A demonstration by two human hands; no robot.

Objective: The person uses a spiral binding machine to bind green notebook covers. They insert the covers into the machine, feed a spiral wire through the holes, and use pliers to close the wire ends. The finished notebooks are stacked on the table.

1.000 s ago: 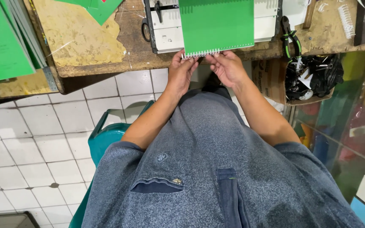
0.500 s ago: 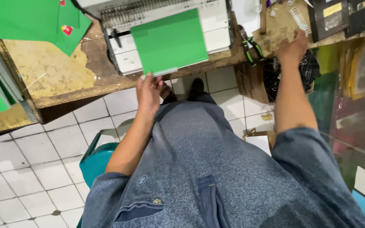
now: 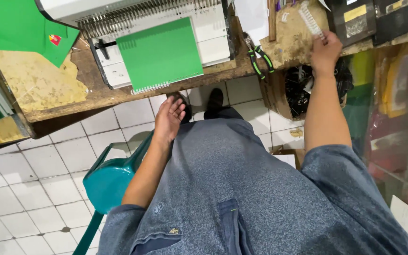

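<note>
Hands are seen well apart in the head view. The right hand is stretched out to the far right part of the bench, and its fingers are closed around the lower end of a white plastic binding comb, which lies tilted on the worn brown board there. The left hand is held free over the tiled floor, just below the bench edge, with the fingers loosely spread and nothing gripped in it.

A green-covered notebook with a wire spine along its near edge is laid on the white binding machine, tilted slightly, its spine end reaching past the machine's front toward the bench edge. It is touched by neither hand. A pair of pliers with green and black handles is seen between the machine and the right hand. Loose green sheets are spread on the far left of the bench, beside the machine. A black plastic bag is hung below the bench under the right forearm. A teal plastic chair is placed beside the person's left arm, on the floor. Dark boxes are stacked beyond the right hand.
</note>
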